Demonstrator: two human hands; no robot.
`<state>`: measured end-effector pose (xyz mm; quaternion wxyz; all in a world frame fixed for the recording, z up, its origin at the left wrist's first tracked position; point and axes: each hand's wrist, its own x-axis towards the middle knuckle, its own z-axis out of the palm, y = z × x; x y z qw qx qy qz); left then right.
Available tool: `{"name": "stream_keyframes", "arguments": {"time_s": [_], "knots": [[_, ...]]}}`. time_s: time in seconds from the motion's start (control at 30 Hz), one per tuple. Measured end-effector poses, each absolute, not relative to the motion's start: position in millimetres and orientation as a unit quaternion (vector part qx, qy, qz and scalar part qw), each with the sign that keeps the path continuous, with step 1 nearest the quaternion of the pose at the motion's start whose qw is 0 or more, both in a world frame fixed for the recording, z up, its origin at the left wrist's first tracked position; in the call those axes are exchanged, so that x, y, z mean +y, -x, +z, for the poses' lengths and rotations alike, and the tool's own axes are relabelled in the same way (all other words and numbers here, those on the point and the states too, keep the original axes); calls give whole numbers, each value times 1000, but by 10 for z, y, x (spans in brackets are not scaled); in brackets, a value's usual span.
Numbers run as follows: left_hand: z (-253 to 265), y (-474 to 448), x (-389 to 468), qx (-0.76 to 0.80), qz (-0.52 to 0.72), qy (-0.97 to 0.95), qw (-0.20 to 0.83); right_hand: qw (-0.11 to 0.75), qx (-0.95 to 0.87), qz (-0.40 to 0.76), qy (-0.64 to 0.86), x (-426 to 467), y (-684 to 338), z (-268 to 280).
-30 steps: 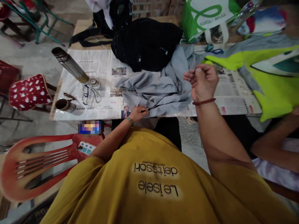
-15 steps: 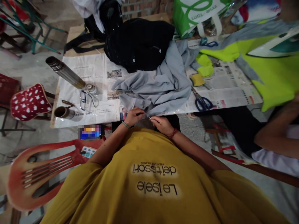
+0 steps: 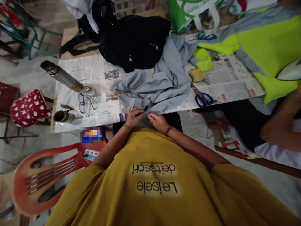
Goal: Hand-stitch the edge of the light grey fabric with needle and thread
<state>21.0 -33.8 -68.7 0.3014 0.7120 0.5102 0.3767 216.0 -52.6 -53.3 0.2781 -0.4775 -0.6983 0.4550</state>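
Cloth (image 3: 169, 75), grey and heaped, lies straight ahead of the fingers, its near edge right at the left fingertips, its long axis running away and off to the right, up alongside the black bag (image 3: 138, 40). Left hand (image 3: 134, 117) is the nearer one, touching: thumb and fingers pinched on that edge. Right hand (image 3: 158, 121) sits just beside it, knuckles curled, thumb against forefinger, a narrow gap between the two sets of tips. And in that right pinch? Too small and dim; I can't tell whether it holds anything. The left knuckles partly hide the gripped edge, too, and the folds swallow the cloth's outline farther out. Right of the fingers, well apart, scissors (image 3: 204, 99) lie on the paper (image 3: 235, 88), untouched; farther right, the iron (image 3: 291, 71) is cut off at the edge of view.
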Motion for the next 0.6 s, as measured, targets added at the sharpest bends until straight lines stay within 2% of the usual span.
{"name": "stream_keyframes", "arguments": {"time_s": [0.6], "knots": [[-759, -206, -347, 502, 383, -721, 285, 281, -680, 469, 488, -527, -2120, -534]]}}
